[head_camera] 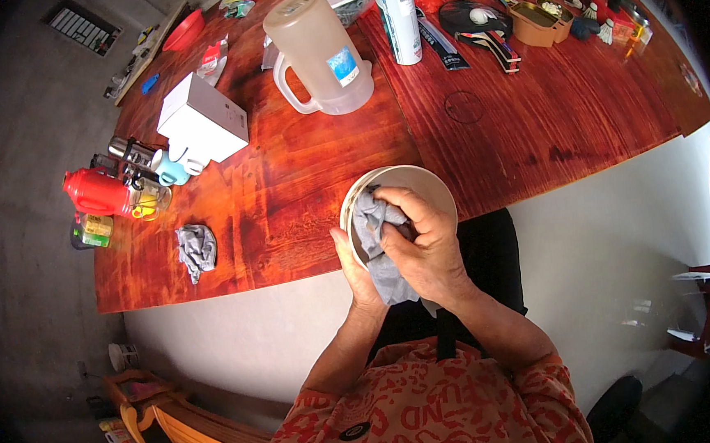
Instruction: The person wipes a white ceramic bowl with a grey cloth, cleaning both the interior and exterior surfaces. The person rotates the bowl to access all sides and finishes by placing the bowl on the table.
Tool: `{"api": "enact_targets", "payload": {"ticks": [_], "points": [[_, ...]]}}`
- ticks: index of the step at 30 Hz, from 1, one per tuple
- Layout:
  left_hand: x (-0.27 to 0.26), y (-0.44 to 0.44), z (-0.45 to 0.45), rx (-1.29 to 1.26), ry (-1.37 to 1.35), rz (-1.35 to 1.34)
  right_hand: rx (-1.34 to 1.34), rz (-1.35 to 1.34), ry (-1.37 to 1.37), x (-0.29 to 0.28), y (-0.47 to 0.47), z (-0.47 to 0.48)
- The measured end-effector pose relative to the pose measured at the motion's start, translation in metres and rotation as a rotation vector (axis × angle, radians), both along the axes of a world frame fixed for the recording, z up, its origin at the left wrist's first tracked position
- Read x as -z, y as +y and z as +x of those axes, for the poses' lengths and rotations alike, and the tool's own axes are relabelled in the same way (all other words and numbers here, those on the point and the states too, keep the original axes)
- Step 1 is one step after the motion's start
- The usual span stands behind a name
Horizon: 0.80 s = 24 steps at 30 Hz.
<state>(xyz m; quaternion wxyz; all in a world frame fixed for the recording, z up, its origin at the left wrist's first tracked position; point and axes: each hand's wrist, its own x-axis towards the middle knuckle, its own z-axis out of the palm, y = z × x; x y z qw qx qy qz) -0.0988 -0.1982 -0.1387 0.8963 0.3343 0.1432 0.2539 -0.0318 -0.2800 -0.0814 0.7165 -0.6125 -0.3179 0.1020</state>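
A cream-coloured round container [438, 194] is held up at the table's front edge, its open mouth facing me. My left hand [359, 277] grips it from the left and below, with the fingers partly hidden behind its wall. Pinched in my right hand [427, 241] is a crumpled grey cloth [370, 220], pressed against the inside left of the rim. The cloth's loose end hangs down over my left wrist. Beyond the container, an upside-down translucent plastic pitcher [318, 51] stands on the reddish wooden table [303, 182].
A second grey cloth [197, 251] lies crumpled at the left front. Around the left side are a white box [202, 118], a light-blue mug [170, 169] and a red thermos flask [98, 191]. At the back stand a spray can [396, 21], table tennis bats [477, 21] and a brown container [533, 27].
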Motion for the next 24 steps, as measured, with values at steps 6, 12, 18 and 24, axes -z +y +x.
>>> {"api": "enact_targets", "payload": {"ticks": [6, 12, 18, 24], "points": [[0.004, 0.003, 0.0, 0.021, -0.035, -0.124, -0.12, -0.025, -0.06, 0.002, -0.003, 0.0], [-0.007, 0.004, 0.002, 0.047, -0.043, -0.118, -0.273, -0.145, -0.333, -0.001, -0.013, 0.007], [-0.03, 0.002, 0.007, -0.022, 0.114, -0.14, -0.13, -0.194, -0.614, -0.009, -0.048, 0.036], [-0.041, -0.005, 0.006, 0.187, 0.192, -0.083, -0.005, -0.234, -1.074, -0.016, -0.027, 0.055]]}}
